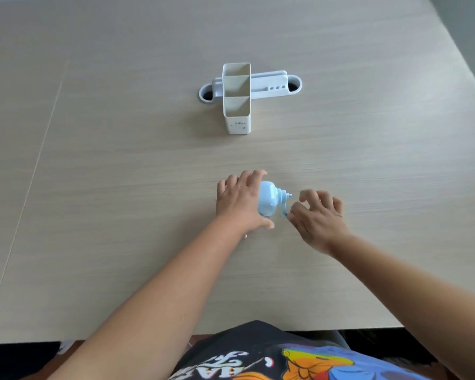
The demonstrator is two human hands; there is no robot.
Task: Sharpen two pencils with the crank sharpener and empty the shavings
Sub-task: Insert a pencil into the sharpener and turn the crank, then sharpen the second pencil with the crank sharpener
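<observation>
— Well, what are the fingers doing?
— The left hand (237, 200) has its fingers (254, 178) curled over the pale blue crank sharpener (269, 200), gripping its body. The right hand (320, 218) pinches the crank (283, 213) at the sharpener's right end.
— And where does the sharpener sit?
— On the worktop (121, 187), between both hands. A white pen holder (237, 105) with compartments stands upright well behind it.

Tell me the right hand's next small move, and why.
Probably pinch the crank handle and start turning: the left hand grips the blue sharpener, and the right hand, fingers curled, is at the handle. Whether a pencil is inserted is hidden.
</observation>
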